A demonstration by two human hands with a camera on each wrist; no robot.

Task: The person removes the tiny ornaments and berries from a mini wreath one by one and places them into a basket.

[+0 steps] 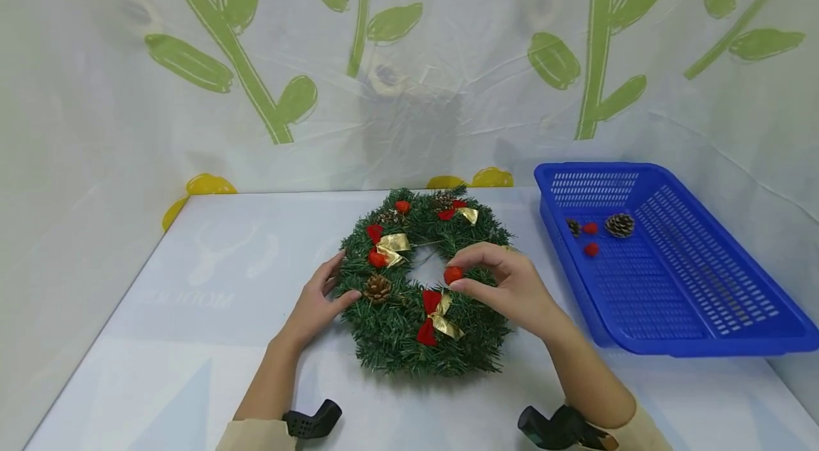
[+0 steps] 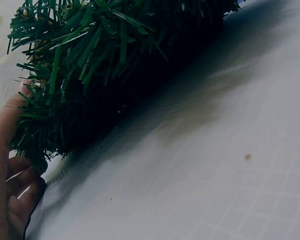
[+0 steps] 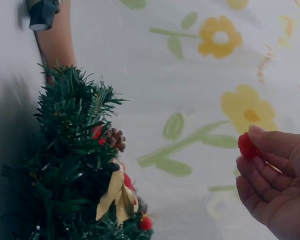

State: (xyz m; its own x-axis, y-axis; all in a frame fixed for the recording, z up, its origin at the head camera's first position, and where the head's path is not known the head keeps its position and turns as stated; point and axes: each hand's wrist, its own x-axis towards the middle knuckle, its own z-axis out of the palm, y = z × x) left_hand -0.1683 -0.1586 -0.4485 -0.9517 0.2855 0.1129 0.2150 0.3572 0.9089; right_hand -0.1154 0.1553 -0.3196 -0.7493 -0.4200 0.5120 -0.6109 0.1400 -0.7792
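Observation:
A green wreath (image 1: 409, 351) lies on the white table, decorated with red-and-gold bows (image 1: 441, 319), pinecones (image 1: 377, 288) and red berries. My left hand (image 1: 320, 301) grips its left edge, thumb on top and fingers round the outer side. Close up, the left wrist view shows those fingers (image 2: 27, 185) beside the wreath's needles. Between thumb and fingertips, my right hand (image 1: 508, 287) pinches a small red berry ornament (image 1: 453, 274) over the right part of the ring. In the right wrist view the berry (image 3: 248, 145) appears apart from the greenery.
To the right stands a blue plastic basket (image 1: 678, 323) with slotted sides. Inside it lie a larger pinecone (image 1: 619, 225), a smaller pinecone (image 1: 573, 227) and two red berries (image 1: 591, 250). A white sheet (image 1: 409, 117) with printed flowers hangs behind the table.

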